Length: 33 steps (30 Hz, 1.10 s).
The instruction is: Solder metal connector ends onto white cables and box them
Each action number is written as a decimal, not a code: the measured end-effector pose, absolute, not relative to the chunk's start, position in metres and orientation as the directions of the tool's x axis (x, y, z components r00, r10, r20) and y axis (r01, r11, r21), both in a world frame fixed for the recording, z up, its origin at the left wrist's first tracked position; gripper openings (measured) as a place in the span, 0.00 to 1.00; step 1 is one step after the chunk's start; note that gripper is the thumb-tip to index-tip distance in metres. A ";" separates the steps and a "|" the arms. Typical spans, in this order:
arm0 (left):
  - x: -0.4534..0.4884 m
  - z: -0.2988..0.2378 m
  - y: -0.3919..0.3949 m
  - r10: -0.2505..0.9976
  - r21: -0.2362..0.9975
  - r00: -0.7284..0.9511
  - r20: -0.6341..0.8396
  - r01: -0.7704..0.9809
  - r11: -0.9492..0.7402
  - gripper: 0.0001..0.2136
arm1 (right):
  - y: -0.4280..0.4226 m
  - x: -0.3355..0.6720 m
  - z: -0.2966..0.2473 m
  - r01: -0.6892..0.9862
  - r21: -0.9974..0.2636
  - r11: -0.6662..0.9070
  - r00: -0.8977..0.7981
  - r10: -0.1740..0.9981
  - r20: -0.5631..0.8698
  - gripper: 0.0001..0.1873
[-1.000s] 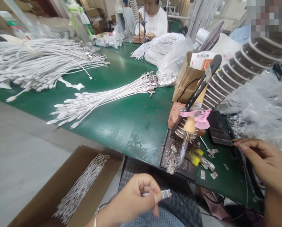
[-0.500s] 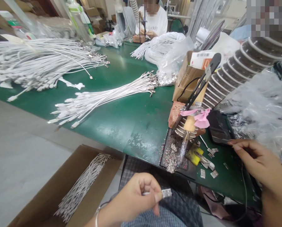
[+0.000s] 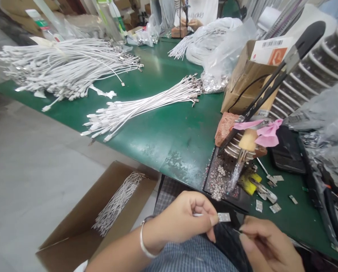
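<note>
My left hand (image 3: 183, 219) is closed in a pinch on a white cable end, and a small metal plug shell (image 3: 224, 217) sticks out past the fingertips. It sits low, over my lap, in front of the green table's (image 3: 163, 132) near edge. My right hand (image 3: 267, 245) is just right of it, fingers pinched together on something thin that I cannot make out, its tip close to the plug shell. Right above both hands, a soldering iron (image 3: 244, 151) rests on a stand over a tray of solder scraps (image 3: 218, 181).
Bundles of white cables (image 3: 140, 107) lie across the table, with a larger heap (image 3: 64, 66) at the left. A cardboard box (image 3: 95, 223) with cables stands on the floor at my left. Loose metal shells (image 3: 271, 206), a brown box (image 3: 248, 79), plastic bags and a ribbed hose fill the right. Another person's hands (image 3: 193, 23) work at the far end.
My right hand has come down from the table's right side to meet my left hand over my lap. The view has tilted down and shifted left.
</note>
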State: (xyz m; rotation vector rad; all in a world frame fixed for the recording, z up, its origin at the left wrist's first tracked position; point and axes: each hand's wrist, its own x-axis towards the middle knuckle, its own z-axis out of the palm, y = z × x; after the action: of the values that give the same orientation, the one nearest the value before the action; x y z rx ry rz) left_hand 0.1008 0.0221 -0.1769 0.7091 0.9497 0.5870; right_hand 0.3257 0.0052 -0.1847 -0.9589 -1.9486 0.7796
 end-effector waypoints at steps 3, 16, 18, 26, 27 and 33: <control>0.101 -0.177 0.025 0.730 0.767 0.463 -0.503 -0.148 0.624 0.09 | 0.006 0.310 -0.193 0.283 -0.803 0.525 -0.337 0.838 0.429 0.09; 0.107 -0.165 0.048 0.769 0.786 0.406 -0.494 -0.168 0.594 0.05 | 0.024 0.304 -0.190 0.404 -0.713 0.573 -0.297 0.819 0.490 0.08; 0.107 -0.164 0.050 0.777 0.791 0.396 -0.489 -0.174 0.586 0.04 | 0.024 0.304 -0.190 0.413 -0.715 0.565 -0.291 0.825 0.484 0.07; 0.107 -0.163 0.053 0.804 0.806 0.387 -0.451 -0.209 0.553 0.07 | 0.028 0.302 -0.185 0.414 -0.712 0.567 -0.277 0.824 0.495 0.08; 0.107 -0.162 0.053 0.805 0.804 0.391 -0.445 -0.223 0.552 0.07 | 0.029 0.301 -0.183 0.416 -0.702 0.578 -0.282 0.816 0.505 0.08; 0.107 -0.159 0.053 0.806 0.801 0.392 -0.443 -0.232 0.553 0.08 | 0.031 0.298 -0.180 0.421 -0.684 0.596 -0.288 0.803 0.522 0.08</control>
State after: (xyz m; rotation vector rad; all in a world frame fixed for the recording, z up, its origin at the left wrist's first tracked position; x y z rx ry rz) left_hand 0.1070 0.0527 -0.1593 0.7168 0.9454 0.7360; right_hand 0.2984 0.0307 -0.1800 -0.9796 -1.9149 0.5291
